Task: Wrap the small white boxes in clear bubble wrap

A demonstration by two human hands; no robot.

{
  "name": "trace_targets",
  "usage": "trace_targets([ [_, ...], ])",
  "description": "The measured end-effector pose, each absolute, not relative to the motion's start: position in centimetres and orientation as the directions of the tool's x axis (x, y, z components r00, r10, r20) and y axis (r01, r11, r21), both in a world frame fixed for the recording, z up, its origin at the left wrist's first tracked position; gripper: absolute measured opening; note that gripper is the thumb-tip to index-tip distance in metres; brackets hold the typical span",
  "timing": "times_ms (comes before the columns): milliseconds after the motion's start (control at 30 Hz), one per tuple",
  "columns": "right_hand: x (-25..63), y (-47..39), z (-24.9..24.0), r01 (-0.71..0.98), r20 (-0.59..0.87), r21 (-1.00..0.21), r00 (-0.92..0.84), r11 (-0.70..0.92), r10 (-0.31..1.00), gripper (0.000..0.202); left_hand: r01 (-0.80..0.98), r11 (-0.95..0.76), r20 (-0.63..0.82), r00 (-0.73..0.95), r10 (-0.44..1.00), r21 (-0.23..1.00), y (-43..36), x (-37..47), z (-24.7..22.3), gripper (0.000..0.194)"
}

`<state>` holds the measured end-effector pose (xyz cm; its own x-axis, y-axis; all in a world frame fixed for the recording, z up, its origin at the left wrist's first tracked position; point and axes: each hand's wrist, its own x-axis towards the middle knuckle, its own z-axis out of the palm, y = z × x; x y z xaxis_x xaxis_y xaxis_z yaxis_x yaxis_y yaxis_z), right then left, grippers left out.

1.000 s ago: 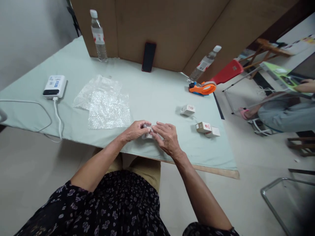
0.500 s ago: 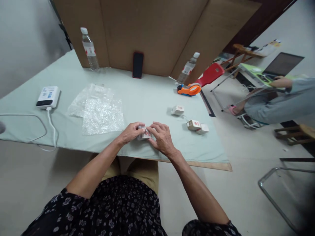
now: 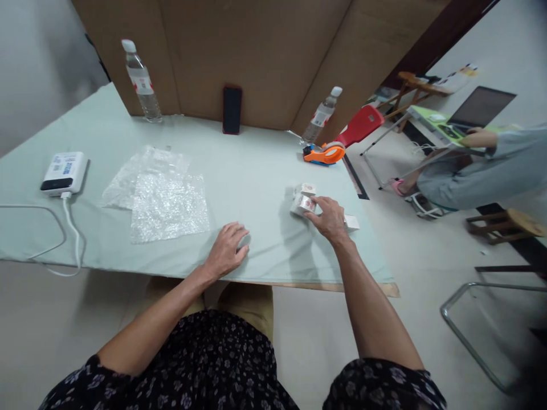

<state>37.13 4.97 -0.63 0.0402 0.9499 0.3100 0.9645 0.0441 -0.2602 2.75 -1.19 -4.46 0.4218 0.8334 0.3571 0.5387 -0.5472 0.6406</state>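
Observation:
My right hand (image 3: 330, 219) pinches a small white box (image 3: 303, 205) with red print between thumb and fingers. That box is right in front of another small white box (image 3: 306, 188); whether they touch I cannot tell. A further white box (image 3: 352, 222) peeks out to the right of my right hand, partly covered by it. My left hand (image 3: 227, 248) rests near the table's front edge, empty, with the thumb apart from loosely bent fingers. Left of it lies a square sheet of bubble wrap (image 3: 168, 208), overlapping a crumpled clear piece (image 3: 137, 171).
An orange tape dispenser (image 3: 323, 154) sits at the right edge by a water bottle (image 3: 319, 118). A phone (image 3: 232, 111) and another bottle (image 3: 143, 85) stand against the cardboard (image 3: 256, 57). A power bank (image 3: 65, 172) with cable lies left. A person (image 3: 482, 165) sits at a laptop.
My right hand has carried the small box rightward, from between both hands to beside the other boxes. My left hand has let go and moved slightly left. The view has shifted a little.

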Motion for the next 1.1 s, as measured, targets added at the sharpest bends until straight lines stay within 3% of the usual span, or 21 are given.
trace_targets([
  [233,37.3,5.1,-1.4,0.956,0.327,-0.291,0.068,0.032,0.942,0.057,0.562,-0.547,0.361,0.415,0.835,0.620,-1.1,2.8,-4.4,0.030],
  [700,36.8,4.8,-1.0,0.965,0.360,-0.255,0.042,0.055,0.932,0.039,0.538,-0.547,0.367,0.411,0.835,0.642,-1.0,2.8,-4.4,0.028],
  [867,36.9,4.5,-0.3,0.953,0.355,-0.296,0.046,0.066,0.934,0.056,0.542,-0.544,0.369,0.404,0.837,0.641,-1.5,2.7,-4.0,0.029],
  [1000,37.1,2.6,0.1,0.917,0.436,-0.383,0.070,0.115,0.897,0.058,0.620,-0.549,0.406,0.372,0.835,0.561,-2.4,0.1,-2.6,0.032],
  [1100,36.6,0.8,-0.2,0.890,0.498,-0.416,0.050,0.188,0.866,0.052,0.777,-0.454,0.375,0.302,0.876,0.435,-2.1,-3.4,-1.6,0.038],
])
